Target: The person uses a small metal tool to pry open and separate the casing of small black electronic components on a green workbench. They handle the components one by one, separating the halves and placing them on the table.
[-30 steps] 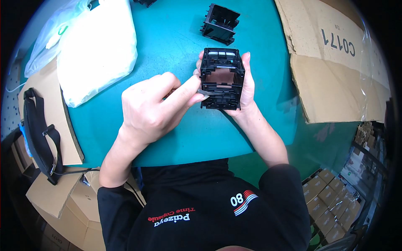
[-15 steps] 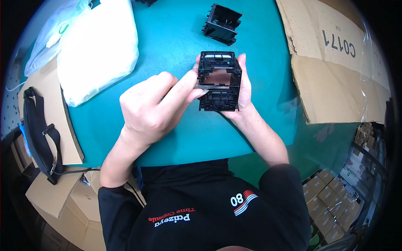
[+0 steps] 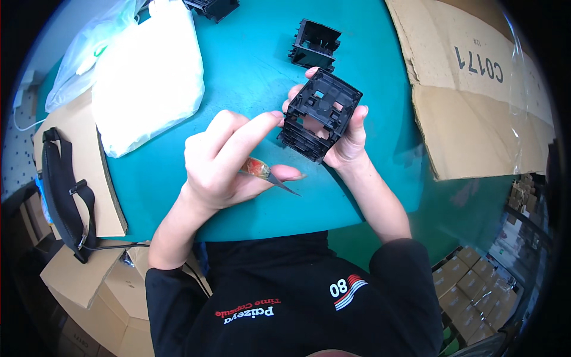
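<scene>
My right hand (image 3: 350, 146) grips a black plastic housing (image 3: 328, 102), an open frame with square cut-outs, tilted above the green table. Its fingers wrap behind the far side, and the thumb lies along the right edge. In my left hand (image 3: 215, 163) is a small knife (image 3: 257, 168) with a red and yellowish handle. The pointed blade slants down to the right, past the thumb and apart from the housing. My left index fingertip reaches the housing's left edge. Beyond it on the table stands a similar black housing (image 3: 314, 46).
Another black part (image 3: 215, 7) lies at the far edge of view. A white plastic bag (image 3: 151, 77) fills the far left, beside a black strap (image 3: 64, 190) on cardboard. A large cardboard carton (image 3: 476, 125) covers the right side. An open box (image 3: 113, 291) sits below the table, lower left.
The housing has been turned and tilted, showing another face. The knife has come away from its opening and now points down to the right, in my left hand.
</scene>
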`<state>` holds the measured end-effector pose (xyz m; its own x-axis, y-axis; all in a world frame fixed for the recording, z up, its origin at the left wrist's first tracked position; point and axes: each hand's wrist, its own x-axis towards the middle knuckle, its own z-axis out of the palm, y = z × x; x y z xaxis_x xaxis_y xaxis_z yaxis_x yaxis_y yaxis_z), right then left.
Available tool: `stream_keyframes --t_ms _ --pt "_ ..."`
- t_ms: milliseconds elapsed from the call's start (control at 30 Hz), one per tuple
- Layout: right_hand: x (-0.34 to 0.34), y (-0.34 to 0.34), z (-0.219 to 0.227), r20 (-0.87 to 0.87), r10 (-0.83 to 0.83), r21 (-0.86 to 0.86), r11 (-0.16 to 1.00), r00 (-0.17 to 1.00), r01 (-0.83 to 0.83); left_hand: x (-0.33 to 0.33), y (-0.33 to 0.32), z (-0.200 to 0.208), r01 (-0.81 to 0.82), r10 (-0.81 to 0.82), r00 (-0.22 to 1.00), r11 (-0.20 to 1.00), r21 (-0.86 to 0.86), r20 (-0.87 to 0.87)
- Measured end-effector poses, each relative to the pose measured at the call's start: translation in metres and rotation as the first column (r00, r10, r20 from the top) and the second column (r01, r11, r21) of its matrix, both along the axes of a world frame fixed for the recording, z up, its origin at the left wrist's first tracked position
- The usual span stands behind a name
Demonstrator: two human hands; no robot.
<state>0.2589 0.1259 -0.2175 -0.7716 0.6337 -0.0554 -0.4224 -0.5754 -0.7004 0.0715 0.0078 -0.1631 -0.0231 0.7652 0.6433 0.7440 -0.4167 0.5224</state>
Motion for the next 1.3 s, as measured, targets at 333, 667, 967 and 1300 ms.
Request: stream_keyframes --t_ms 333,667,967,1300 --pt "0.004 -0.001 0.001 0.047 -0.085 0.219 0.973 0.995 0.072 0.005 0.002 -0.004 0.124 -0.098 0.969 0.987 -0.104 0.225" --pt "-0.01 -0.001 0.003 -0.118 -0.131 0.395 0.903 0.984 0.168 0.01 0.003 -0.011 0.309 -0.08 0.764 0.916 -0.255 0.64" --pt "0.006 0.002 0.015 0.107 -0.242 0.638 0.76 0.964 0.12 -0.003 0.007 -0.004 0.32 -0.078 0.726 0.918 -0.235 0.683" --pt "0.008 0.011 0.017 0.113 -0.373 0.873 0.479 0.921 0.087 -0.015 0.016 -0.007 0.193 -0.16 0.941 0.978 -0.083 0.298"
